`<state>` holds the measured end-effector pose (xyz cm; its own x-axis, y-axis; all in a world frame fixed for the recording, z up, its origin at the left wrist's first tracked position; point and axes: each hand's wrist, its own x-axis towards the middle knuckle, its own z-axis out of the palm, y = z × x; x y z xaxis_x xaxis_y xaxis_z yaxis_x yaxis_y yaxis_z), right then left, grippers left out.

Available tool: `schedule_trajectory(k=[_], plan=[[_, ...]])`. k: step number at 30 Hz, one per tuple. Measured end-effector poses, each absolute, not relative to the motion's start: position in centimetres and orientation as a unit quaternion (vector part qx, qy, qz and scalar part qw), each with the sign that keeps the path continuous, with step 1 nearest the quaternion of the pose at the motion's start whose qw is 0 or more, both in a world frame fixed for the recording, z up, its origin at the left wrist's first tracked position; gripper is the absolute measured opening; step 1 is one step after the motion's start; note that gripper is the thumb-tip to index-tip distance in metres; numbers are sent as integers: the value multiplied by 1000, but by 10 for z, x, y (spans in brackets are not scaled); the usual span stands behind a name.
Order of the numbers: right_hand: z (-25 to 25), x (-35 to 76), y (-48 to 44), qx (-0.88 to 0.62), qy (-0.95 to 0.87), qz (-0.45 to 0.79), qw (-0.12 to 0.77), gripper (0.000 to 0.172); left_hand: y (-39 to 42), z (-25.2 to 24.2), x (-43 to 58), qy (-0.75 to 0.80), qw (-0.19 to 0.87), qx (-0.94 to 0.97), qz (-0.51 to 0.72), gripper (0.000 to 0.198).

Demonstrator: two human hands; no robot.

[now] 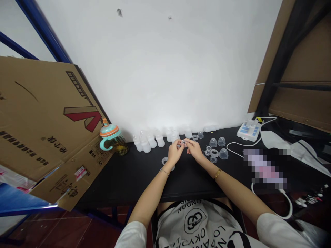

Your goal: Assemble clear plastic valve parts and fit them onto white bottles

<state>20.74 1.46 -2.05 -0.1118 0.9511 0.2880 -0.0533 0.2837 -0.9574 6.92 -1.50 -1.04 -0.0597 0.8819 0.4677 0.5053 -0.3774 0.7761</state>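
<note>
Above the black table, my left hand (pixel 175 151) and my right hand (pixel 193 148) meet, both closed on a small whitish ring (pixel 184 142). It looks like a baby bottle collar; whether a nipple sits in it I cannot tell. Near my left wrist lies another pale ring (pixel 164 161), partly hidden by the arm. Right of my right hand are a loose ring (pixel 214 153), small clear nipple-like pieces (pixel 208 148) and several clear domed caps (pixel 223 154). Behind my hands, several translucent baby bottles (pixel 145 143) stand or lean along the wall.
A teal-lidded jug (pixel 111 136) stands at the left beside a large cardboard box (pixel 46 120). On the right are a white power strip (pixel 249 130), a white cable (pixel 234 143), a blurred-out object (pixel 265 168) and crumpled white sheeting (pixel 287 148). The white wall (pixel 165 75) bounds the back of the table (pixel 144 175).
</note>
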Motion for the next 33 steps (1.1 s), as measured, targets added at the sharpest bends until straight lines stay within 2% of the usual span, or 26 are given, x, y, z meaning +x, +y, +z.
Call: schedule_trajectory(k=[16,33], plan=[[-16,209,10,-378,-584,468,545,49,-13,-15,68,526,174,662,504,27],[-16,209,10,-382,-590,462,541,43,-14,-13,69,529,177,660,502,27]])
